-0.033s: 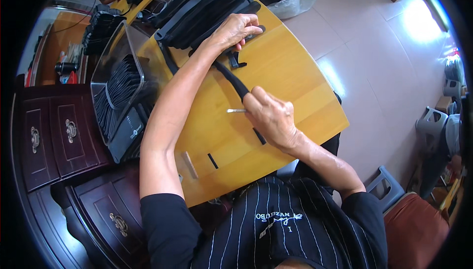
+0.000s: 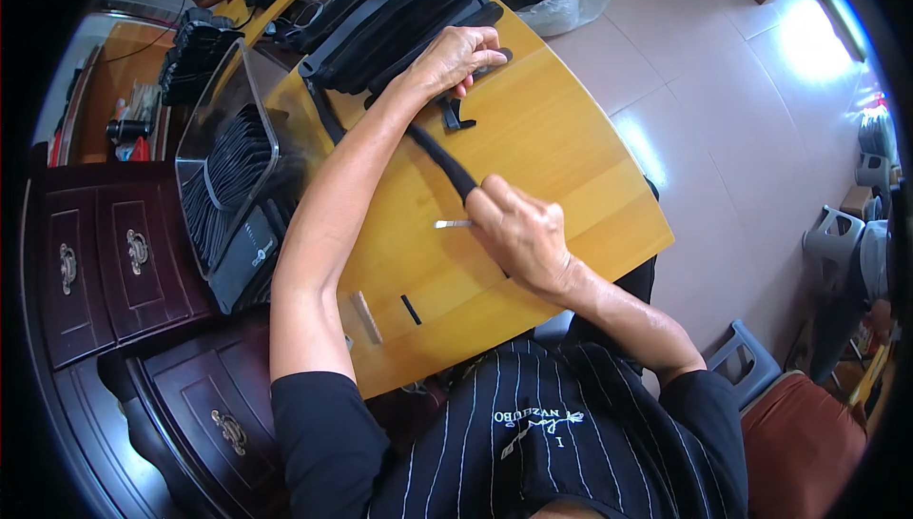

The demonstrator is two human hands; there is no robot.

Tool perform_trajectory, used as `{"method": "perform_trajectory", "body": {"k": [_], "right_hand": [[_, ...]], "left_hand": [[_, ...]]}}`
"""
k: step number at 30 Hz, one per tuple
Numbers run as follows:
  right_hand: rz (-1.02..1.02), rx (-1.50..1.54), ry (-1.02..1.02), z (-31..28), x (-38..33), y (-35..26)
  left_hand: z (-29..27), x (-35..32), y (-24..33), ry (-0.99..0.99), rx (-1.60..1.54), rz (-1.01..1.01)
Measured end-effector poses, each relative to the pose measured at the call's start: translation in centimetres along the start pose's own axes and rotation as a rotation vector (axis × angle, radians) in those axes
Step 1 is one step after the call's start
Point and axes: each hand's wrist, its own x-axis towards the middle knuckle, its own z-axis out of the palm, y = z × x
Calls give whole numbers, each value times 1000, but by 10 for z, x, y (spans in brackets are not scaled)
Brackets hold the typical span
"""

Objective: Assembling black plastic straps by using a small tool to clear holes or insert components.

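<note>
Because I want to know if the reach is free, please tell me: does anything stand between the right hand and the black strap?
Nothing visible does: the right hand is closed on the black strap. Farther along, the left forearm crosses over it, hiding part from view.

My left arm (image 2: 338, 205) stretches out ahead of me, slightly bent at the elbow, its forearm slanting to the right, and the left hand (image 2: 458, 55) at its end has its fingers curled over toward the right. My right forearm (image 2: 632, 317) angles inward from the right, with the right hand (image 2: 521, 234) nearer my chest, knuckles up and fingers folded tightly in
</note>
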Motion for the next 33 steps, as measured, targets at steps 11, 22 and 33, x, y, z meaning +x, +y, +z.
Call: {"method": "perform_trajectory", "body": {"k": [11,22,33], "right_hand": [[61,224,-60,-9,-37,-44],[243,566,-17,-53,-82,-58],[678,646,204,-120,-125,-23]], "left_hand": [[8,-5,-4,138,63,99],[15,-14,-20,322,13,351],[31,-105,-22,389,429,447]]}}
